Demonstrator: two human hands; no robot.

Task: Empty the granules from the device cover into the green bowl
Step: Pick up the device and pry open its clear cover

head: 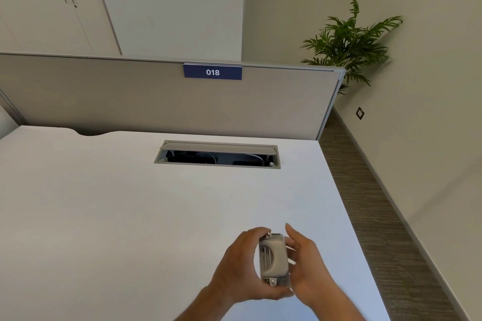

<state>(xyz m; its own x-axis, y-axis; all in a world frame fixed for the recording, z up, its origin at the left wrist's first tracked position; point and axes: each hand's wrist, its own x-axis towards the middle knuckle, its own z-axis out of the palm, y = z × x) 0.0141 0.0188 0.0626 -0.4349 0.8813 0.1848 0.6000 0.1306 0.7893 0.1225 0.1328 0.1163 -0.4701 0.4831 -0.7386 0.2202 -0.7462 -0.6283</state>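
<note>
Above the white surface (130, 216), the left hand (234, 268) and right hand (307, 266) hold a grey device cover (273, 258) upright between them, fingers (257, 232) wrapped around its edges.

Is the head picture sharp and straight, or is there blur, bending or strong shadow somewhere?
Head view: light is soft and even, no hard shadows on the desk; the wide lens bends and tilts the partition and walls; the hands, left and right, and the gray device look slightly soft; the sign reads clearly.
</note>
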